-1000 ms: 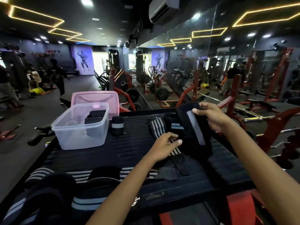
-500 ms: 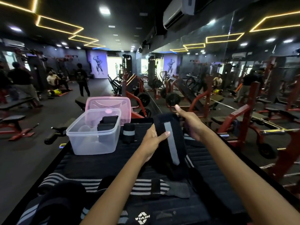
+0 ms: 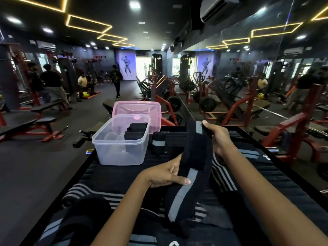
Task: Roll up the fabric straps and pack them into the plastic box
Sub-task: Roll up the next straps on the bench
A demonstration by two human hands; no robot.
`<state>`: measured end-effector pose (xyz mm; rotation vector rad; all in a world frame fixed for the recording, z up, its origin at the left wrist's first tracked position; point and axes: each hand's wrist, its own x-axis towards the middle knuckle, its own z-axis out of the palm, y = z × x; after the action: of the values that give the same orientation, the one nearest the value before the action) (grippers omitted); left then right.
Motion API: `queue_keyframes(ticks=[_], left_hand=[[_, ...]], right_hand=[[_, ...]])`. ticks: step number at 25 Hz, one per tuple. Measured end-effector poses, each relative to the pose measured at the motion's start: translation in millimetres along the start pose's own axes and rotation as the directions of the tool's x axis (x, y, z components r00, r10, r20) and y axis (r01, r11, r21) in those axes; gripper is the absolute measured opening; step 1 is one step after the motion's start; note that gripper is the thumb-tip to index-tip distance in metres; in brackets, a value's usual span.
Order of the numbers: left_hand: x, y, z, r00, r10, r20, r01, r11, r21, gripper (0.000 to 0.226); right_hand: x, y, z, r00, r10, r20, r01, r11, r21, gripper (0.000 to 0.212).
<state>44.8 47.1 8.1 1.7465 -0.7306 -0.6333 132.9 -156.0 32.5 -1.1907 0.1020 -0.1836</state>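
Note:
A black fabric strap with a grey stripe [image 3: 194,157] is stretched lengthways between my two hands above the padded bench. My right hand [image 3: 219,139] pinches its far end. My left hand [image 3: 166,174] grips it lower down, thumb across the front. The strap's loose end trails toward me. A clear plastic box [image 3: 122,151] stands at the back left of the bench with rolled black straps [image 3: 134,133] inside. One rolled strap with a grey band [image 3: 158,142] stands upright just right of the box. Striped straps [image 3: 222,173] lie flat on the bench under my arms.
The pink lid [image 3: 142,108] leans behind the box. The black ribbed bench pad [image 3: 113,174] drops off at both sides. More straps [image 3: 85,210] are heaped at the near left. Red gym machines stand to the right, and people are at the far left.
My left hand has slid down the strap toward me while my right hand keeps the far end up, so the strap is now drawn out longer.

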Motion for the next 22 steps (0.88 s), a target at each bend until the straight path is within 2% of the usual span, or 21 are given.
queue_keyframes(ticks=[1, 2, 3, 5, 9, 13, 15, 17, 20, 22], left_hand=[[-2, 4, -2, 1.000, -0.015, -0.015, 0.014, 1.000, -0.015, 0.086], [-4, 4, -7, 0.999, -0.022, -0.030, 0.021, 0.999, -0.031, 0.085], [-4, 1, -12, 1.000, -0.028, -0.001, 0.028, 0.998, -0.048, 0.086], [-6, -4, -17, 0.996, -0.033, 0.081, 0.036, 0.999, -0.036, 0.084], [-14, -1, -16, 0.980, -0.113, 0.162, 0.110, 0.994, 0.024, 0.081], [-9, -6, -22, 0.966, -0.191, 0.173, 0.179, 0.981, 0.080, 0.072], [-8, -12, -23, 0.962, -0.167, 0.215, 0.158, 0.986, 0.058, 0.071], [-3, -23, -28, 0.978, -0.114, 0.177, 0.111, 0.993, 0.028, 0.068], [-1, -24, -31, 0.991, -0.107, 0.084, 0.110, 0.993, -0.033, 0.063], [0, -25, -33, 0.995, -0.093, -0.022, 0.091, 0.993, -0.071, 0.055]], right_hand=[[3, -3, -1, 0.998, -0.049, -0.038, 0.048, 0.999, -0.023, 0.016], [7, -6, -2, 0.993, -0.105, -0.056, 0.101, 0.993, -0.068, 0.028], [8, -7, -3, 0.987, -0.148, -0.065, 0.140, 0.984, -0.115, 0.037], [7, -10, -2, 0.972, -0.203, -0.120, 0.181, 0.968, -0.176, 0.040], [11, -23, -13, 0.954, -0.196, -0.229, 0.202, 0.979, 0.001, 0.042], [11, -45, -36, 0.951, -0.240, -0.194, 0.254, 0.966, 0.047, 0.057], [10, -51, -45, 0.943, -0.275, -0.187, 0.277, 0.961, -0.017, 0.054], [7, -51, -52, 0.935, -0.284, -0.211, 0.285, 0.958, -0.029, 0.044], [4, -46, -65, 0.943, -0.257, -0.210, 0.246, 0.966, -0.077, 0.028], [0, -44, -74, 0.971, -0.188, -0.145, 0.174, 0.979, -0.105, 0.026]])
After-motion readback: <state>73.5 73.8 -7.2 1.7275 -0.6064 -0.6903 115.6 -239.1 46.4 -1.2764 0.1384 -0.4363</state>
